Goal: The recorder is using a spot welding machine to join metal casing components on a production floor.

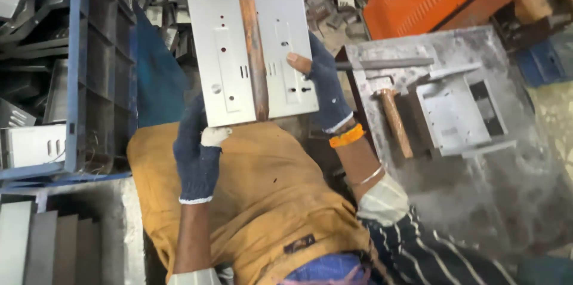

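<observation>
The flat grey perforated metal panel [250, 40] is held up between both gloved hands, with a rusty brown bar [252, 40] lying along its middle. The left hand [197, 153] has its grip closed on the lower edge; the right hand [325, 85] has its grip closed on the right edge. Left of the left grip, a blue metal rack [74, 70] holds dark metal parts, partly cut off. Right of the right grip, a wooden-handled hammer [394, 118] lies on the grey dusty tabletop [477, 189].
</observation>
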